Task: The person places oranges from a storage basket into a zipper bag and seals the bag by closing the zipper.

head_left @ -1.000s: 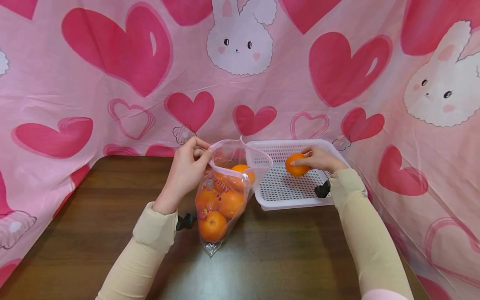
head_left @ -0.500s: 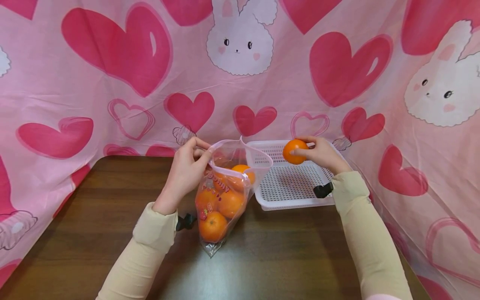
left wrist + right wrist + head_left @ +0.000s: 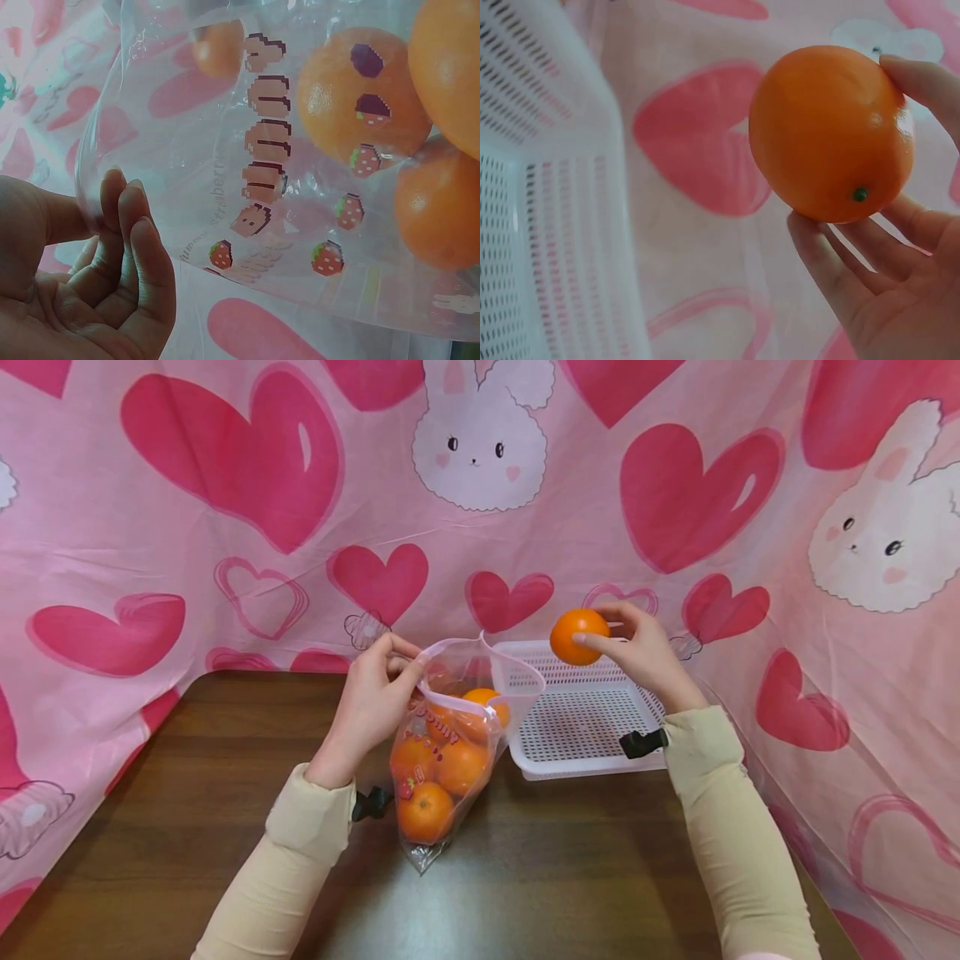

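My left hand [image 3: 378, 697] pinches the pink rim of a clear plastic bag [image 3: 459, 681] between thumb and fingers; the bag's mouth gapes toward the right. Several oranges [image 3: 426, 812] lie inside it, seen through the printed film, and the left wrist view shows them close behind the bag's strawberry pattern. Above the back of a white basket [image 3: 577, 771], my right hand [image 3: 651, 652] holds one orange [image 3: 573, 637] between its thumb and fingers. In the right wrist view a small green stem end shows on that orange [image 3: 829, 139].
The white basket with a perforated floor stands just right of the bag. Both are on a dark wooden table [image 3: 225, 802]. A pink cloth [image 3: 480, 552] with hearts and rabbits hangs behind the table and along its sides.
My right hand has raised the orange out of the basket, moving up and slightly left. My left hand and the bag have stayed in place.
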Demonstrator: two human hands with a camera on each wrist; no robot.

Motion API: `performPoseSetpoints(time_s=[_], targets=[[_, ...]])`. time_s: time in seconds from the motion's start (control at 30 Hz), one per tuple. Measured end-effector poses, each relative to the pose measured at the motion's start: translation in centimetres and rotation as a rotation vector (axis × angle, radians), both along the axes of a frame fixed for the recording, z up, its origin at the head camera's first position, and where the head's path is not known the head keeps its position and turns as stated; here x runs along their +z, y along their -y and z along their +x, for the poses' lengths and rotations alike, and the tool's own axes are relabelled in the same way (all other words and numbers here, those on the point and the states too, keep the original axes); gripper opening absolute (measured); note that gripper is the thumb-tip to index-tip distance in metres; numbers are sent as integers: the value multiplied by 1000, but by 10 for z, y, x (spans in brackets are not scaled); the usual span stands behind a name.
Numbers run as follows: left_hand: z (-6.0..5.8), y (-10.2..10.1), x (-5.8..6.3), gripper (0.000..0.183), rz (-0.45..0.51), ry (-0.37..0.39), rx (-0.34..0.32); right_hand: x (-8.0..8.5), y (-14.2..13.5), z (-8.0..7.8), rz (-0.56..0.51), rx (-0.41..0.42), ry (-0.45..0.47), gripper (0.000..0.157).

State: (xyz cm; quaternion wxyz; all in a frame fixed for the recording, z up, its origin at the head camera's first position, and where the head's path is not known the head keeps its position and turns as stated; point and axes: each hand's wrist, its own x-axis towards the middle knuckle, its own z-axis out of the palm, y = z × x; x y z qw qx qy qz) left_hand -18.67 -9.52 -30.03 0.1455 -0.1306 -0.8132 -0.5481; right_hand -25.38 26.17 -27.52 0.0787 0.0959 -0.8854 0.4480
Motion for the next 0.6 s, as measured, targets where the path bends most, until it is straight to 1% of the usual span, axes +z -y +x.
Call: performPoseSetpoints(time_s=[0.13,0.23,0.37,0.5,0.6], targets=[[0,0,0,14,3,-3,0,7,9,7,-31,31,-50,59],[0,0,0,14,5,1,0,13,16,12,-54,40,-78,59],[1,0,1,14,8,8,-5,18,27,19,-119,59,-118,57],[1,0,1,14,11,13,-10,22,40,26,-170,111,-152,51],[1,0,1,14,11,16,-11,24,49,33,-164,145,-164,49]])
